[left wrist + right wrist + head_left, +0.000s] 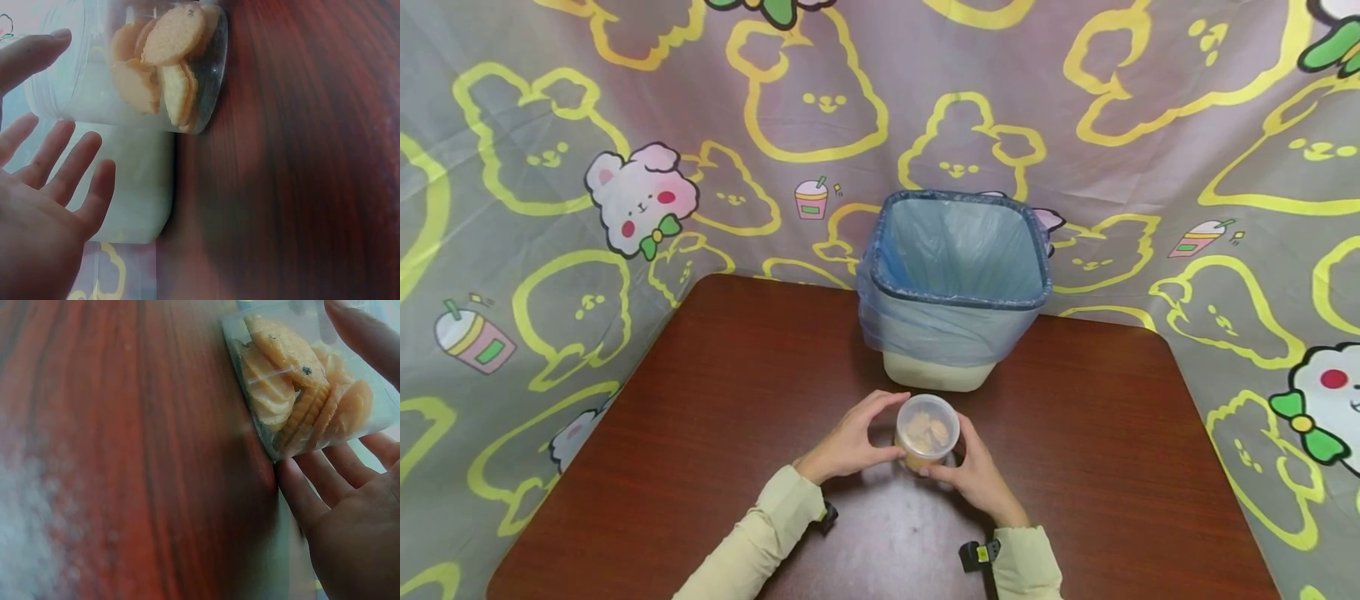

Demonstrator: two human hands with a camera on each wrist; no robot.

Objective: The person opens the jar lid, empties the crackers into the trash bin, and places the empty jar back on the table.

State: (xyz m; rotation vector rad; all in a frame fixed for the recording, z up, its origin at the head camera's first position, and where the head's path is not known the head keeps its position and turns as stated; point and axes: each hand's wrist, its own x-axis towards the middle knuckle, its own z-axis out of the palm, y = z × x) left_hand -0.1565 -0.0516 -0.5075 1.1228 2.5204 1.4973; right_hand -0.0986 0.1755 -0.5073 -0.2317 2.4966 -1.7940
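A clear round plastic jar [919,458] with a translucent lid [928,423] stands upright in front of me, between my two hands. Several golden biscuits [175,47] lie inside it, and the right wrist view shows the biscuits [290,375] pressed against its wall. My right hand [981,479] holds the jar's side, thumb in front and fingers [306,487] along the other side. At the left, my left hand [852,439] has its fingertips and thumb at the lid's edge. Its fingers [81,162] are spread and fairly straight, with a gap between palm and jar.
Just behind the jar stands a cream bin [936,372] lined with a blue plastic bag [955,329]. The dark red-brown wooden table [760,358] runs to a patterned cloth [827,75] at the back and sides.
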